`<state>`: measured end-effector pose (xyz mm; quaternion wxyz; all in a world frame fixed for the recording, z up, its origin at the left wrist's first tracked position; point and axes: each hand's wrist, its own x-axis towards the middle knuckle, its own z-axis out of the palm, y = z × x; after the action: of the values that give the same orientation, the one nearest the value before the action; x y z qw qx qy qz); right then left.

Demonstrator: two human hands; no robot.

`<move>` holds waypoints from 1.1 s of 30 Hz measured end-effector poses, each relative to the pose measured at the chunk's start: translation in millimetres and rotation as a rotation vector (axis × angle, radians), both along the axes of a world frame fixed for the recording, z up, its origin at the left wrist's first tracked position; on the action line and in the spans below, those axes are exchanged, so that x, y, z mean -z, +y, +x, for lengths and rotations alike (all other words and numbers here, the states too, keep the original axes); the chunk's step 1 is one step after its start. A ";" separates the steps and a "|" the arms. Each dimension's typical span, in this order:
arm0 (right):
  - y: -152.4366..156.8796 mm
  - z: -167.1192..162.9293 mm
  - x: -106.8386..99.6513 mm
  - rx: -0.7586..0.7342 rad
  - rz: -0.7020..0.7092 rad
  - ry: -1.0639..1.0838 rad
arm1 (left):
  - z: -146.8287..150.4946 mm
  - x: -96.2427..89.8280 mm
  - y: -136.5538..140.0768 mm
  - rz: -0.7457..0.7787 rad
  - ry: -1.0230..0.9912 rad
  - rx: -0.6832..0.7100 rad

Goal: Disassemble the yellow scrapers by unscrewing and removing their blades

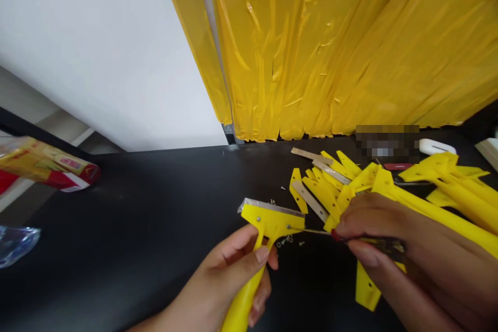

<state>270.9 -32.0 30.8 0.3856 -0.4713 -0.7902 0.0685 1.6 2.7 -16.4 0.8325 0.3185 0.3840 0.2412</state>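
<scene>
The left hand (233, 264) is curled around the handle of a yellow plastic scraper (272, 219), fingers closed beneath and thumb pressed along the neck, holding it tilted over the black table (148, 228). The right hand (389, 238) pinches a slim screwdriver (315, 231) between thumb and fingers; the rest of its grip is partly hidden. The driver's tip meets the right screw (288, 226) in the scraper head; the left screw (258, 219) sits in its own hole. A metal blade (278, 207) runs along the head's far edge.

The shaft comes in almost flat across the head, so the tip could well skate out of the slot and scar the plastic or jab toward the left fingers. Uneven tightening might pull the blade crooked.

Just beyond lie small loose screws (283, 188), easily swept away by a sleeve or knuckle. Past them, yellow plates (319, 192) and bare metal strips (310, 199) are heaped loosely near the right hand, which could nudge the pile or catch a strip's edge. Farther back hangs wrinkled yellow plastic sheeting (311, 52).
</scene>
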 end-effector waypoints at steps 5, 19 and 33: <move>-0.3 2.3 5.5 -0.003 0.003 -0.009 | 0.3 -4.6 0.0 -0.029 0.024 -0.031; 1.8 -5.8 -2.7 0.081 0.177 -0.202 | 3.2 -8.7 -3.9 -0.043 -0.003 -0.075; 3.2 -0.2 -0.7 -0.054 0.107 -0.378 | 4.2 2.1 -4.8 -0.081 -0.015 -0.135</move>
<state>270.7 -28.8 31.5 0.2528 -0.4335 -0.8633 -0.0531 5.8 -2.1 -18.5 0.8293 0.2563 0.4079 0.2833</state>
